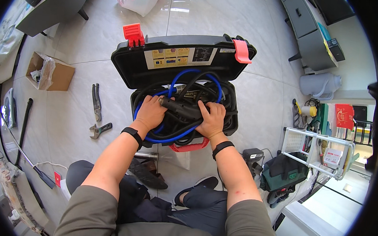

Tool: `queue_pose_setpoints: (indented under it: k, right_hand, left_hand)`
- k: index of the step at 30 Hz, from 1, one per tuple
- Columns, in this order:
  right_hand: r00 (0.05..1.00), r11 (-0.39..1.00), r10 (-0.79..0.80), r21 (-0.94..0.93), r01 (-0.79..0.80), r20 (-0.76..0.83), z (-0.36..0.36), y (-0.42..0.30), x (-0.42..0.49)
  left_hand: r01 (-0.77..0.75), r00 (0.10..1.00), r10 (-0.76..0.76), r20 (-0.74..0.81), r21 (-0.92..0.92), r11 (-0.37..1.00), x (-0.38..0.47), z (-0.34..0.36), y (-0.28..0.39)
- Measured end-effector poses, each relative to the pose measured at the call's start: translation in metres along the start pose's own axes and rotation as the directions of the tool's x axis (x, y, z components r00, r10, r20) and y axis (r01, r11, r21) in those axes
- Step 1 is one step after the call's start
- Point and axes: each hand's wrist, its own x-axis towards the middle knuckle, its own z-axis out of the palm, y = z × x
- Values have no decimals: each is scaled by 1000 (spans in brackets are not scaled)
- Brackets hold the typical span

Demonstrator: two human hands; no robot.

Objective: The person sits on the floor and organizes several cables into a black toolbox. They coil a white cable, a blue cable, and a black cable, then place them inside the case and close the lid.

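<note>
In front of me on the tiled floor lies a black plastic tool case (130,71) with its lid raised. It has red latches (242,51) and a red carry handle (190,146) facing me. Coiled black hoses and a blue hose (173,138) fill the base, some looping above the rim. A black gun-shaped tool (184,110) with a metal tip rests on top of the coils. My left hand (151,113) grips the bundle beside that tip, fingertips partly hidden. At the tool's other end, my right hand (213,120) holds the hoses, its thumb pointing up the coil.
An adjustable wrench (100,130) and a plier-like hand tool (96,103) lie left of the case. Farther left stands a cardboard box (62,77). A metal tube (146,155) lies near my legs. To the right are a green-and-black tool bag (283,175) and a white-framed rack (317,136).
</note>
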Motion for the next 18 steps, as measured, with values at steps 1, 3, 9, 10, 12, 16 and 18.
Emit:
queue_pose_setpoints:
  k: [1,3,9,10,12,16,18]
  right_hand:
    - [999,1000,17,-10,-17,49,0,-1,0]
    - [994,999,49,-10,-48,96,-1,-2,2]
    - [965,999,45,17,-51,257,-11,-5,3]
    - [960,998,49,20,-57,276,-12,-6,3]
    - [938,996,77,11,-86,338,-14,-8,2]
    - [930,994,99,-69,-80,355,-11,-11,-1]
    - [946,997,74,-29,-68,315,-10,-9,0]
  left_hand:
    - [9,998,-8,-58,14,1000,1,0,2]
    - [104,994,-105,-15,-62,993,-1,-2,5]
    - [268,954,-298,-29,-360,893,-11,-19,8]
    - [293,938,-335,-84,-323,900,-15,-25,12]
    - [381,888,-432,-156,-275,883,-28,-37,26]
    - [104,986,-120,-120,-126,987,-57,-48,51]
    - [266,960,-259,103,-60,962,-58,-42,48]
